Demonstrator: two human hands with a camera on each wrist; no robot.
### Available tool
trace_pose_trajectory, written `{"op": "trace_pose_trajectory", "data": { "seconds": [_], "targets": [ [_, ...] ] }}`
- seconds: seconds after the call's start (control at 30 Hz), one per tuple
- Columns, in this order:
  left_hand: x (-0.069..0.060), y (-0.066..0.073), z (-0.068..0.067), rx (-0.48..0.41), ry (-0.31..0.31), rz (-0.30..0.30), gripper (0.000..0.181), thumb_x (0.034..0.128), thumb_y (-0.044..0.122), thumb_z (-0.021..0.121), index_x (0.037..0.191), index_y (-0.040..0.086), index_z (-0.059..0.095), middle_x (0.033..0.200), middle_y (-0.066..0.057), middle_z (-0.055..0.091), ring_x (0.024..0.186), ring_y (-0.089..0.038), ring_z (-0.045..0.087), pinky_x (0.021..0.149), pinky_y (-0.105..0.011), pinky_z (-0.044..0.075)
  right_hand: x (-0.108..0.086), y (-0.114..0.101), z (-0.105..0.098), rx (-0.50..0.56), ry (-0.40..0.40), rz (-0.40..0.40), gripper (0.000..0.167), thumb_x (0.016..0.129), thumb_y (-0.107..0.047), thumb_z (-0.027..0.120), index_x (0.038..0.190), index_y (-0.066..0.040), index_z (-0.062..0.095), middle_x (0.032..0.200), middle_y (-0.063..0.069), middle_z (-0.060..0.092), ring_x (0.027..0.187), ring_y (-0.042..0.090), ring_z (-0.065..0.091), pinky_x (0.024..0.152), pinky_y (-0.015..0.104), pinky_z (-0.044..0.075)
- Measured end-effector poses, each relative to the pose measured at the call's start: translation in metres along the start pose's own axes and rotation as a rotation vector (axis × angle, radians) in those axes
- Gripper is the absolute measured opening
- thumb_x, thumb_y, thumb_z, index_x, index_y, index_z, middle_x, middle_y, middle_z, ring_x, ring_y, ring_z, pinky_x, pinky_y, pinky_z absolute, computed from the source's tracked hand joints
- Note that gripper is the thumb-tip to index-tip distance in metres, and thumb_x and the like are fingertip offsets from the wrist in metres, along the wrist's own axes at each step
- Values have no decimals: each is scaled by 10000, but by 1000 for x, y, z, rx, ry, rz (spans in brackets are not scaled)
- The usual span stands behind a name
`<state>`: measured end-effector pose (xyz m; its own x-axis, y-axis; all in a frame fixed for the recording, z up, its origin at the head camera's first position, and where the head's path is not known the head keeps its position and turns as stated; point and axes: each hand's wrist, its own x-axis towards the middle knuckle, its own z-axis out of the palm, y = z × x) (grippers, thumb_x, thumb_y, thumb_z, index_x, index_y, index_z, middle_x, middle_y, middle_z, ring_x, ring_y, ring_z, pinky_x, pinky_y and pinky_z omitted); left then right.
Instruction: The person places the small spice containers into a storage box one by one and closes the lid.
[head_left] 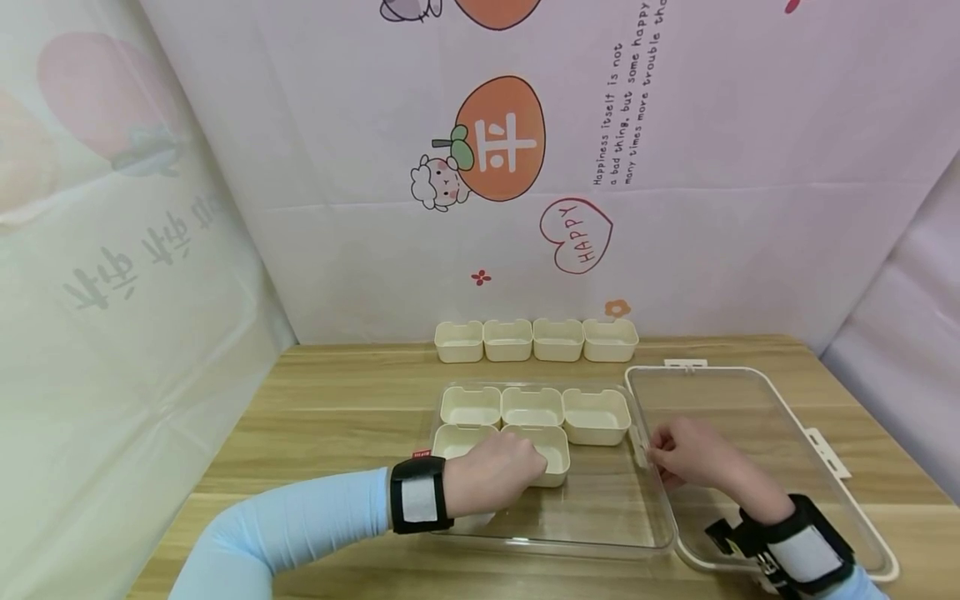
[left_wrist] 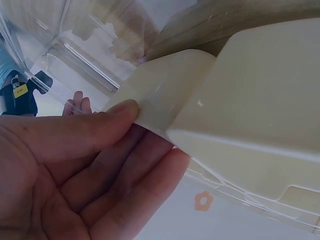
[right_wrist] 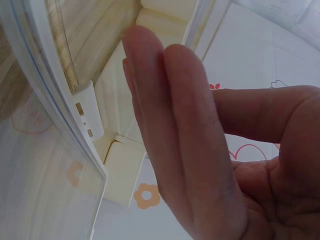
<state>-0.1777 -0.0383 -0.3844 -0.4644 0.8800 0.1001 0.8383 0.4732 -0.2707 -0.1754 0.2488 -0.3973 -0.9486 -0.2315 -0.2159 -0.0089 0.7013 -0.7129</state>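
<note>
My left hand (head_left: 491, 473) pinches the near wall of a small cream plastic bin (head_left: 553, 457). In the left wrist view, thumb and fingers grip the rim of this bin (left_wrist: 167, 87). It sits in the front row of a clear plastic box (head_left: 600, 512), beside another cream bin (head_left: 453, 439). Three more cream bins (head_left: 596, 417) form the row behind. My right hand (head_left: 693, 454) is at the box's right edge, over the clear lid (head_left: 750, 408). In the right wrist view its fingers (right_wrist: 197, 130) are fairly straight and hold nothing; contact with the edge is unclear.
Several cream bins (head_left: 508, 342) stand in a line at the back of the wooden table (head_left: 337, 400), against a printed cloth (head_left: 360, 275). The white-rimmed lid has clips (head_left: 828, 452) on its edges and lies right of the box.
</note>
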Motion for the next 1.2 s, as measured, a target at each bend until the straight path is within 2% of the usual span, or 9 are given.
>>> {"op": "trace_pose_trajectory", "data": {
  "seconds": [0.33, 0.6, 0.73, 0.93, 1.1, 1.2],
  "targets": [
    [1, 1, -1, -4, 3, -22, 260, 743, -12, 622, 595, 190, 553, 530, 90, 468, 488, -38, 366, 369, -182, 286, -1, -3, -1, -3, -3, -11, 92, 871, -10, 560, 814, 62, 572, 758, 103, 637, 634, 202, 665, 543, 281, 557],
    [-4, -2, -2, -21, -44, -41, 183, 718, 2, 654, 673, 173, 606, 601, 64, 537, 537, -48, 447, 375, -180, 306, -1, -3, 0, -7, -4, -15, 91, 867, -10, 562, 810, 61, 569, 749, 101, 640, 626, 200, 665, 538, 282, 555],
    [-8, -4, -5, -34, -31, -69, 145, 734, 31, 662, 721, 169, 619, 647, 61, 552, 563, -52, 483, 402, -177, 341, 0, -2, 0, -1, -6, -15, 87, 866, -8, 562, 810, 59, 568, 746, 101, 638, 626, 198, 665, 538, 282, 556],
    [-13, -5, -15, -35, 74, -86, 70, 856, 200, 678, 805, 157, 654, 716, 56, 580, 657, -67, 546, 567, -148, 465, 0, -1, 0, 2, -23, -29, 101, 875, -16, 552, 824, 70, 570, 756, 109, 635, 623, 191, 663, 547, 288, 560],
    [-16, -9, -20, -31, 191, -151, 71, 845, 203, 689, 799, 154, 667, 713, 63, 586, 658, -64, 556, 564, -146, 482, -1, -1, 0, 13, -13, -26, 96, 869, -7, 554, 821, 73, 574, 757, 109, 632, 629, 210, 666, 546, 289, 560],
    [-18, -14, -24, -21, 285, -196, 58, 817, 172, 706, 777, 154, 668, 696, 59, 578, 641, -77, 546, 529, -166, 476, -1, -2, -1, 7, -7, -20, 93, 871, -7, 557, 820, 68, 576, 761, 109, 635, 635, 218, 668, 546, 286, 559]
  ]
}}
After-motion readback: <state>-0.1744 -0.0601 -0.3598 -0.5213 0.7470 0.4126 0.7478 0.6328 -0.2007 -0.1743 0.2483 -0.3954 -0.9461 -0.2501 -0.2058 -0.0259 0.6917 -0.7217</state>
